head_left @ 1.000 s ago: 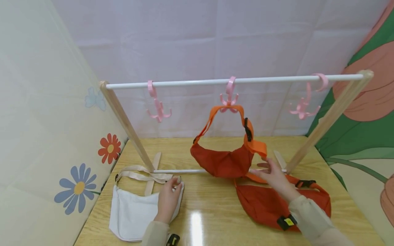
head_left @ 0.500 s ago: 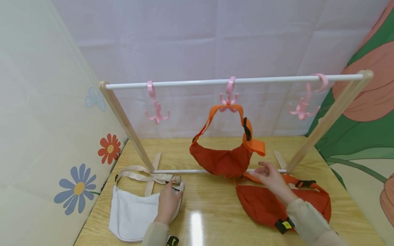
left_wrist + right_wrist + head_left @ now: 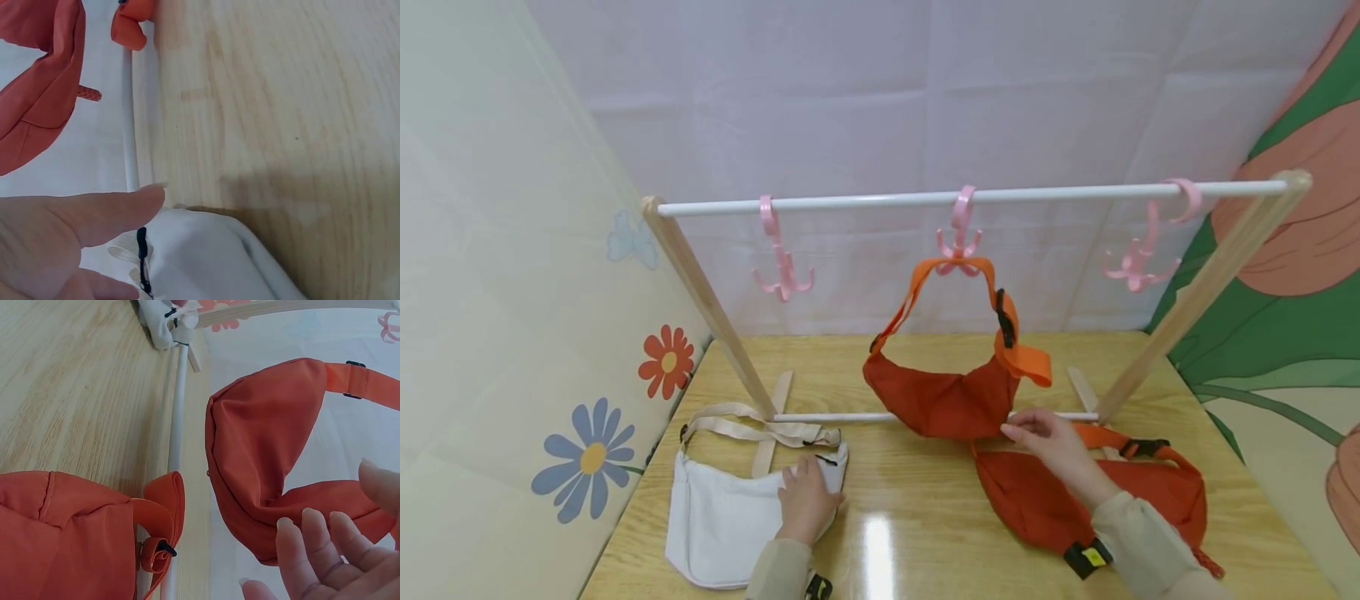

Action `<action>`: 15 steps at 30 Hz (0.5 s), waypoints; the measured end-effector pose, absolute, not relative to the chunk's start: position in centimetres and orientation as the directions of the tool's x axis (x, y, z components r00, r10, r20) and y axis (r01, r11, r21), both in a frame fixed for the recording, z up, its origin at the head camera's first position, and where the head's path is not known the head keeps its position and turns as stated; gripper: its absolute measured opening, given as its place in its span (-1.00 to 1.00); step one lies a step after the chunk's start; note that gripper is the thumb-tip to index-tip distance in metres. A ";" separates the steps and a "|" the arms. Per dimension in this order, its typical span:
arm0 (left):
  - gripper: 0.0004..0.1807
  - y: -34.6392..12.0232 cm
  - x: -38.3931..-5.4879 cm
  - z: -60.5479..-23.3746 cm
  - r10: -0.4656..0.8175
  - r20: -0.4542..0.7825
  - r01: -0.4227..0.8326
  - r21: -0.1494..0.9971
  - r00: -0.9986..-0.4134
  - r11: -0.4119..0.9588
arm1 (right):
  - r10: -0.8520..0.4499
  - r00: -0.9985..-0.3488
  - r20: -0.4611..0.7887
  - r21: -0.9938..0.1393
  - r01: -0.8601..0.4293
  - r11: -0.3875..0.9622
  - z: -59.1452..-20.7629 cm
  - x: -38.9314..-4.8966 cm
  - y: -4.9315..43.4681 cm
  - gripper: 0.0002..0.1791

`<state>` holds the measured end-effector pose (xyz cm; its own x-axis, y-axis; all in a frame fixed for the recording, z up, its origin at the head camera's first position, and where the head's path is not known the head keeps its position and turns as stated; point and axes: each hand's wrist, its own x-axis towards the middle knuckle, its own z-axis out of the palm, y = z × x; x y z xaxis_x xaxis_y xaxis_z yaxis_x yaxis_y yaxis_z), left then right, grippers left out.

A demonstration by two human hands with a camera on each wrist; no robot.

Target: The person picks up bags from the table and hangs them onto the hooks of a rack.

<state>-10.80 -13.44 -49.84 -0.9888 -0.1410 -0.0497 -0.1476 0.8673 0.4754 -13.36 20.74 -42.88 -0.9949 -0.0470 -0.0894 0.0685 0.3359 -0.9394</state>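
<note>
A red shoulder bag hangs by its orange strap from the middle pink hook. My right hand is at the bag's lower right corner; the right wrist view shows its fingers spread in front of the red cloth, and firm contact cannot be told. Below that hand, a second red bag lies on the table. At the left, my left hand rests over the right part of a white bag, beside its black zip pull. The left thumb is straight, and nothing is gripped.
A white rod on wooden posts crosses above the table. Further pink hooks hang at its left and right. A lower white bar runs behind the bags. Patterned cloth walls stand at both sides.
My left hand has drawn back from the white bag's strap end onto its body. My right hand has moved down from beside the orange strap end to the hanging bag's lower corner.
</note>
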 end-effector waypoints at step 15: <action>-0.18 -14.1 -10.7 -50.5 -0.126 -0.026 -0.123 0.491 -0.992 0.862 | -0.114 -0.984 -0.139 -0.940 0.094 0.328 -43.5 -13.3 19.5 -0.61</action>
